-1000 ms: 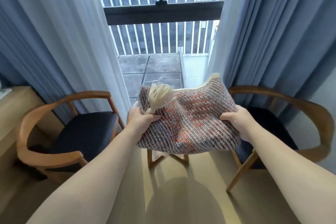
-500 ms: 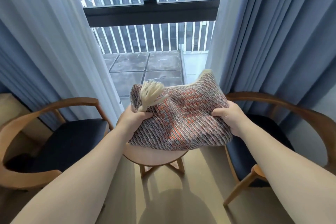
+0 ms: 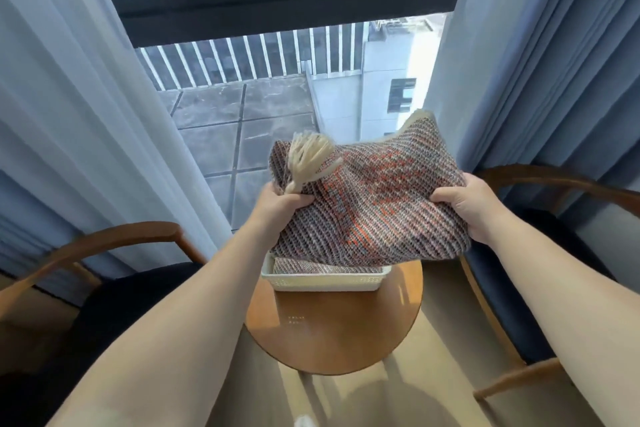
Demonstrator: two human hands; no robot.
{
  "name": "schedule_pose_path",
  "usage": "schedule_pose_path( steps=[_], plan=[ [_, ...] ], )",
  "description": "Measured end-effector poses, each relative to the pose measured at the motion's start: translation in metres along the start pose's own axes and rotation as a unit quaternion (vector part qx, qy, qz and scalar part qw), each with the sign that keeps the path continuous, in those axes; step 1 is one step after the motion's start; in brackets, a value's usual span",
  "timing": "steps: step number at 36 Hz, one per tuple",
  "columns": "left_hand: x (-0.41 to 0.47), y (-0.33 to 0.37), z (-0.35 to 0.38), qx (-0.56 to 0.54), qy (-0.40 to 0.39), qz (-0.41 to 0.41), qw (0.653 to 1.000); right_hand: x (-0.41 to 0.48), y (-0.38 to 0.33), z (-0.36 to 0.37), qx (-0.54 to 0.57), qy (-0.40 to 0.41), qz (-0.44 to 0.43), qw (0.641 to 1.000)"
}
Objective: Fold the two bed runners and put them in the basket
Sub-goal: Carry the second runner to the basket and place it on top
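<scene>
Both hands, left hand [image 3: 277,204] and right hand [image 3: 467,208], pinch the folded runner [image 3: 367,204] above the basket [image 3: 322,282]. Its overhang toward 3 o'clock may snag the rim and unfold.

A round wooden side table [image 3: 332,333] stands between two wooden armchairs with dark seats, one at the left [image 3: 114,291] and one at the right [image 3: 550,253]. Blue curtains [image 3: 554,55] and a sheer white one [image 3: 69,107] frame a window [image 3: 277,107] onto what looks like a tiled balcony.
</scene>
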State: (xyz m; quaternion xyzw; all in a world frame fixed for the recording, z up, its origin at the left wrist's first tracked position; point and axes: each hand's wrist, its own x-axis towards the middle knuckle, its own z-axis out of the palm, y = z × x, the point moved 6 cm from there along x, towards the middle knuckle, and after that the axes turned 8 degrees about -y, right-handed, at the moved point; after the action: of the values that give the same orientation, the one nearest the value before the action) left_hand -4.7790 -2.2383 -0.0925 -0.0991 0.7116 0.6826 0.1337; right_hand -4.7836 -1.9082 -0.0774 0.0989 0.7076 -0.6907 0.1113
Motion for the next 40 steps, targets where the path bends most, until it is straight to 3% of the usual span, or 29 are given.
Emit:
schedule_pose_path(
  steps=[10, 14, 21, 25, 35, 37, 40],
  plan=[
    [0.086, -0.080, -0.043, 0.037, -0.031, -0.095, 0.994, 0.046, 0.058, 0.031, -0.012, 0.045, 0.092, 0.995],
    [0.085, -0.088, -0.038, 0.015, -0.043, -0.094, 0.995, 0.066, 0.083, 0.042, -0.031, 0.050, 0.122, 0.991],
    [0.117, -0.144, -0.056, -0.032, -0.017, -0.157, 0.987, 0.114, 0.126, 0.070, -0.027, 0.027, 0.170, 0.985],
    [0.139, -0.176, -0.070, -0.004, 0.006, -0.197, 0.980, 0.138, 0.163, 0.083, -0.010, 0.016, 0.201, 0.979],
    [0.175, -0.209, -0.099, 0.018, 0.071, -0.138, 0.988, 0.177, 0.210, 0.101, -0.013, 0.010, 0.218, 0.976],
    [0.177, -0.209, -0.098, 0.027, 0.066, -0.139, 0.988, 0.181, 0.213, 0.103, -0.036, 0.014, 0.217, 0.975],
    [0.171, -0.204, -0.089, 0.109, 0.074, -0.136, 0.982, 0.180, 0.219, 0.099, -0.189, 0.011, 0.214, 0.958]
  ],
)
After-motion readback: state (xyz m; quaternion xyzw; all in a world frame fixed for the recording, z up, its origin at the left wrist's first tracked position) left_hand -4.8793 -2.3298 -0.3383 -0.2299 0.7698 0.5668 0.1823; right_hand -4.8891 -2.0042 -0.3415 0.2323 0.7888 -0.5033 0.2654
